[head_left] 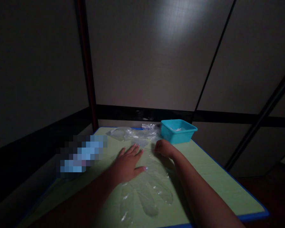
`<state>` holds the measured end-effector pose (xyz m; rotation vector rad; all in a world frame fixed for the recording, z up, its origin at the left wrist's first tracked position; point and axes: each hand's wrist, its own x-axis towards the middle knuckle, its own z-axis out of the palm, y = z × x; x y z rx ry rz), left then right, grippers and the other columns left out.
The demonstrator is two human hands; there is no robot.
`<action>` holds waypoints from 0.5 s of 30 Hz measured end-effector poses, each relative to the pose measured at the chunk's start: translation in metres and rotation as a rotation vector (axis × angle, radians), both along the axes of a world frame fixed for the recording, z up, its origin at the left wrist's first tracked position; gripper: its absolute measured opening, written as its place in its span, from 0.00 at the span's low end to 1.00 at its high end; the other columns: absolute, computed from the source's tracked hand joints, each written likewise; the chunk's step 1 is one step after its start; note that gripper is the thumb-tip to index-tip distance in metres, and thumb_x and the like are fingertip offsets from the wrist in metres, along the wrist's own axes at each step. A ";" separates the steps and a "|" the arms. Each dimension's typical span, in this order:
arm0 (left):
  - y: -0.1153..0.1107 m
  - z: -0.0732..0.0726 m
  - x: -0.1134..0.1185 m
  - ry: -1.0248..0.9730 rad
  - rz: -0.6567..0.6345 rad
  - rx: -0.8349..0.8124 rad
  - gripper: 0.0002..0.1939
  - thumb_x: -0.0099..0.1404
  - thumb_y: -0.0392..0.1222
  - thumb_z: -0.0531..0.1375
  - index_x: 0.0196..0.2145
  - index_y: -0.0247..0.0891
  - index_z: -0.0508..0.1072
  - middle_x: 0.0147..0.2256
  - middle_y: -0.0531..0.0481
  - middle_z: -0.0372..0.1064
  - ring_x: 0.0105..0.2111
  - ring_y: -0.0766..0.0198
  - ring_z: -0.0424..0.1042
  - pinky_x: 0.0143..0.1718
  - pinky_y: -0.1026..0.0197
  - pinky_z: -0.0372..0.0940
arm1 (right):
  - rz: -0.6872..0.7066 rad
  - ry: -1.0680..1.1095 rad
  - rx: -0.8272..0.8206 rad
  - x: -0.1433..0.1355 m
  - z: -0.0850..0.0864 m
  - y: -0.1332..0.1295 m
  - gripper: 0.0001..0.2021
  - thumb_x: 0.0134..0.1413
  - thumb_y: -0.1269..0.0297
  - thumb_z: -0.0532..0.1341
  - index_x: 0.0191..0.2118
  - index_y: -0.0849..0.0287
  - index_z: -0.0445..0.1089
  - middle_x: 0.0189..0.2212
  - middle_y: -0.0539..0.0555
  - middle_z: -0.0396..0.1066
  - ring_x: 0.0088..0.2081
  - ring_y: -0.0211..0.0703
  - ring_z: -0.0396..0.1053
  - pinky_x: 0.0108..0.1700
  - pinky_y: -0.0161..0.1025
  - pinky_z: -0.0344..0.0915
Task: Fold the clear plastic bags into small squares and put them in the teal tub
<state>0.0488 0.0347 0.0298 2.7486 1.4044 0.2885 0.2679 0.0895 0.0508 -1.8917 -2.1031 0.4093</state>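
Note:
A clear plastic disposable glove (146,196) lies spread on the green tabletop, its fingers pointing toward me. My left hand (129,163) rests flat over the glove's far left part, fingers stretched and spread. Farther to the right, my right hand (164,148) is closed near the glove's far end, fingers curled down at the table. Whatever those fingers pinch is too small and dark to make out. Beyond both hands lies a crumpled heap of clear plastic (137,134), perhaps more gloves.
A turquoise plastic basket (178,136) with some clear plastic inside stands at the table's far right corner. A blurred-out bluish object (83,156) is at the left edge. The green table (216,177) has a blue rim, and panelled walls (147,69) rise behind it.

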 end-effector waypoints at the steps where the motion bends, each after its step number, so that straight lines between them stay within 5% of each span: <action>1: -0.001 0.001 -0.001 0.011 -0.031 -0.024 0.33 0.62 0.61 0.46 0.61 0.47 0.47 0.63 0.47 0.38 0.62 0.55 0.36 0.58 0.42 0.38 | -0.003 -0.016 0.024 -0.001 -0.001 0.001 0.04 0.41 0.70 0.61 0.27 0.62 0.72 0.23 0.53 0.71 0.25 0.37 0.66 0.26 0.31 0.56; 6: -0.001 -0.001 0.000 0.007 -0.026 -0.077 0.32 0.63 0.62 0.42 0.61 0.48 0.47 0.62 0.45 0.41 0.62 0.55 0.41 0.57 0.42 0.42 | -0.045 -0.063 0.125 -0.002 -0.003 0.001 0.06 0.44 0.69 0.58 0.29 0.61 0.72 0.29 0.55 0.72 0.31 0.41 0.68 0.30 0.32 0.56; 12: 0.009 -0.011 -0.001 -0.035 0.156 0.024 0.30 0.64 0.59 0.42 0.59 0.42 0.55 0.62 0.42 0.41 0.62 0.50 0.39 0.55 0.40 0.46 | -0.095 -0.077 0.267 -0.011 0.003 -0.006 0.11 0.52 0.62 0.55 0.39 0.60 0.69 0.38 0.59 0.69 0.38 0.45 0.67 0.37 0.35 0.58; 15: 0.022 -0.014 -0.002 -0.152 0.261 0.109 0.26 0.66 0.53 0.42 0.56 0.40 0.60 0.60 0.41 0.48 0.61 0.51 0.44 0.56 0.43 0.47 | 0.004 -0.049 0.291 -0.026 0.004 -0.017 0.14 0.54 0.58 0.53 0.40 0.61 0.69 0.40 0.60 0.68 0.41 0.45 0.66 0.42 0.36 0.58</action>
